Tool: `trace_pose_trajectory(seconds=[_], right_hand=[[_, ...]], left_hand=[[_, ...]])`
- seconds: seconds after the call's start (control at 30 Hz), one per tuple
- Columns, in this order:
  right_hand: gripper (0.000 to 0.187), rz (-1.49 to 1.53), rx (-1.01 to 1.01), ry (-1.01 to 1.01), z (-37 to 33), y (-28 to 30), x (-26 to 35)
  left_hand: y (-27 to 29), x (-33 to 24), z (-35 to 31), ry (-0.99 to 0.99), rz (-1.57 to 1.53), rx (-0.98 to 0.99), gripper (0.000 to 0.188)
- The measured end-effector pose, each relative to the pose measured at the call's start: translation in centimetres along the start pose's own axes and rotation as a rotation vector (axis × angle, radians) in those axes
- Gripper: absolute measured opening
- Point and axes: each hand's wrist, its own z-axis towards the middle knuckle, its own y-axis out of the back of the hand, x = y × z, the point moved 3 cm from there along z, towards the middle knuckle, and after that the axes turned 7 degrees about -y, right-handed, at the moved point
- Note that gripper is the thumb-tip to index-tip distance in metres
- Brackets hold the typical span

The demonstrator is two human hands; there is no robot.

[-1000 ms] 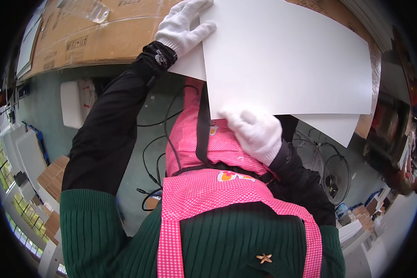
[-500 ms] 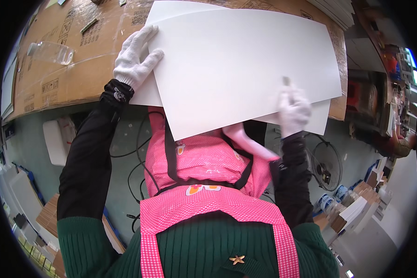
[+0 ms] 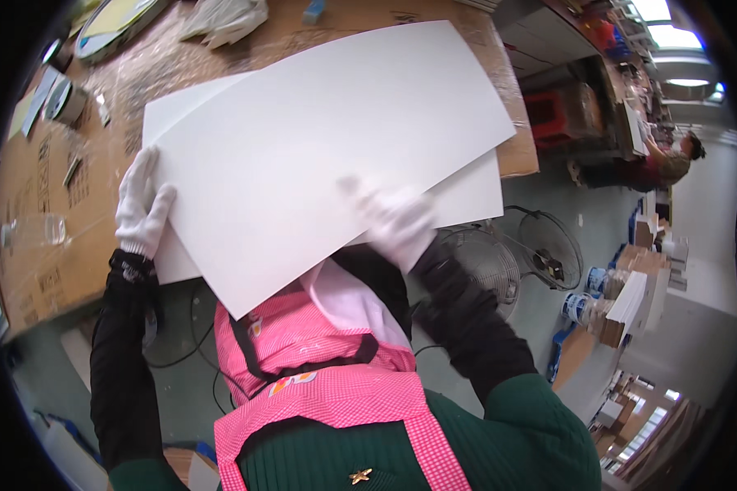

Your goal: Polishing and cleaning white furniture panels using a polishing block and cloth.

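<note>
A large white panel (image 3: pixel 303 147) lies at a slant on a second white panel (image 3: pixel 477 190), whose corners show at left and right. My left hand (image 3: pixel 142 211), in a white knitted glove, rests by the left edge of the panels. Its fingers are stretched and its thumb stands apart, with the fingertips at the edge. Over the near middle of the top panel is my right hand (image 3: pixel 400 222), gloved too and smeared by motion. Its fingers are closed, and a small greyish-brown tip juts out ahead of them; its kind is too blurred to make out.
Cardboard (image 3: pixel 57 180) covers the table under the panels. On it are a clear plastic bottle (image 3: pixel 37 231), a tape roll (image 3: pixel 65 102) and a plastic bag (image 3: pixel 225 20). Floor fans (image 3: pixel 553 254) stand at right, near cables. Another person (image 3: pixel 671 164) is at the far right.
My view has turned and shifted, so the panels appear lower and further left. My right hand has swept leftward and nearer across the top panel. My left hand keeps its place by the edge.
</note>
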Motion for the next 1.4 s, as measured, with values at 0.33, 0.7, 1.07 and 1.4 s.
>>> trace_pose_trajectory(seconds=[0.33, 0.7, 1.07, 1.4], right_hand=[[0.029, 0.670, -0.295, -1.082, -0.8, 5.0, -33.7], [0.028, 0.155, 0.089, -0.915, -7.7, 8.5, -23.8], [0.017, 0.537, 0.049, -0.225, -0.8, 3.1, 5.4], [0.014, -0.953, -0.165, -0.470, -7.1, 4.4, -11.8]], left_hand=[[2.0, -1.9, 4.1, 0.182, 0.313, 0.317, 0.069], [2.1, -2.3, 9.0, 0.125, 0.501, 0.511, 0.079], [-3.4, -2.7, 7.4, 0.171, 0.884, 0.316, 0.093], [-3.6, -3.0, 7.5, 0.105, 0.878, 0.231, 0.085]])
